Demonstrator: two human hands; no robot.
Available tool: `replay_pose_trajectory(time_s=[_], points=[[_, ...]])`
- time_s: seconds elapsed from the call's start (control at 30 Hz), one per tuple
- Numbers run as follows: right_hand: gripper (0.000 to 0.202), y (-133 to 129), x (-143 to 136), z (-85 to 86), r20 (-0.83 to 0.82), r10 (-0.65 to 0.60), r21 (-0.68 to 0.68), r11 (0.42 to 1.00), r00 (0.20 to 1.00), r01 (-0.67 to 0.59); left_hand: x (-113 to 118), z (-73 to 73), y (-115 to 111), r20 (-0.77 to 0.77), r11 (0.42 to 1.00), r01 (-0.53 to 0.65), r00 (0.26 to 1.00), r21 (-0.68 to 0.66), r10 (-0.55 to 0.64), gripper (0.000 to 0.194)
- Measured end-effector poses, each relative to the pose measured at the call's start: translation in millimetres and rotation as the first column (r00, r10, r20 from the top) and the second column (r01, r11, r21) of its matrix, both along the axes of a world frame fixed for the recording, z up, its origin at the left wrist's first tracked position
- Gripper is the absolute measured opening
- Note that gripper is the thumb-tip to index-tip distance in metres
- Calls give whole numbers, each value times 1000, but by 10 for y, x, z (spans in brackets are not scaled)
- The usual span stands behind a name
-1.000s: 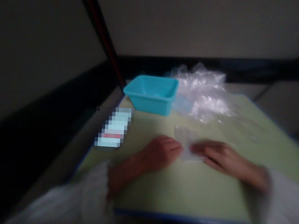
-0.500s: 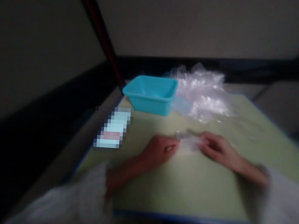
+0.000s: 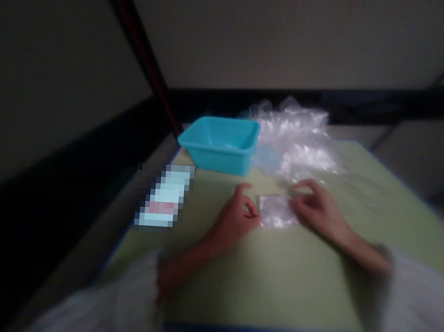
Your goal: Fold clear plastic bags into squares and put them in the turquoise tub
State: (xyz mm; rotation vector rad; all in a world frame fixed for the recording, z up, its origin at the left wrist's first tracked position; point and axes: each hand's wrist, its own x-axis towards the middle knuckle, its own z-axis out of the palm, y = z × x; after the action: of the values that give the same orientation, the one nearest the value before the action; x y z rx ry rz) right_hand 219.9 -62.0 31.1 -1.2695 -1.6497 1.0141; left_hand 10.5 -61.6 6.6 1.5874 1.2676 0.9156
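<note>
A small clear plastic bag (image 3: 277,211), flat and roughly rectangular, is spread between my two hands just above or on the table; which of the two I cannot tell. At its lower left corner, my left hand (image 3: 237,214) has the thumb and a curled finger closed together, while the index finger is lifted. My right hand (image 3: 319,209) grips the bag's right end with its fingertips, its index finger raised and arched over it. Blur hides the exact contact of the fingertips.
A turquoise plastic basin (image 3: 222,158) stands at the table's back left. Right of it lies a large heap of clear plastic bags (image 3: 302,141). A pixelated bright phone-like object (image 3: 165,197) rests along the left edge of the pale green table (image 3: 275,279). Walls rise behind.
The plastic bag, crumpled and narrow before, is now flatter and shows a wider rectangle. Both index fingers have lifted away from it. The view has shifted slightly.
</note>
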Motion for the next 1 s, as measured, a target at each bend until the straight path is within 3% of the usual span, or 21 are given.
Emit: replay_pose_trajectory(time_s=[0.1, 0.2, 0.3, 0.43, 0.6, 0.87, 1.0], points=[[15, -75, 10, 41, 178, -86, 279, 960, 980, 33, 6, 12, 11, 7, 1000, -7, 1000, -11, 7, 66], [22, -162, -27, 36, 457, -31, 446, 873, 889, -199, 6, 15, 14, 12, 1000, -6, 1000, -10, 6, 64], [47, -206, -89, -41, 662, 41, 430, 797, 748, -425, 0, 12, 15, -1, 1000, -2, 1000, 5, 2, 63], [66, -183, -120, -186, 775, 70, 369, 757, 629, -539, -4, 12, 15, -8, 1000, -5, 1000, 15, 5, 59], [73, -143, -88, -271, 798, 113, 319, 755, 592, -573, 0, 11, 22, -15, 1000, 6, 1000, 14, -6, 55], [74, -134, -76, -272, 818, 113, 298, 755, 564, -583, -17, -48, 44, 1, 1000, 16, 1000, 24, -16, 46], [74, -130, -69, -256, 814, 114, 305, 750, 570, -587, -45, 0, -4, -47, 996, 48, 998, 76, -44, 39]])
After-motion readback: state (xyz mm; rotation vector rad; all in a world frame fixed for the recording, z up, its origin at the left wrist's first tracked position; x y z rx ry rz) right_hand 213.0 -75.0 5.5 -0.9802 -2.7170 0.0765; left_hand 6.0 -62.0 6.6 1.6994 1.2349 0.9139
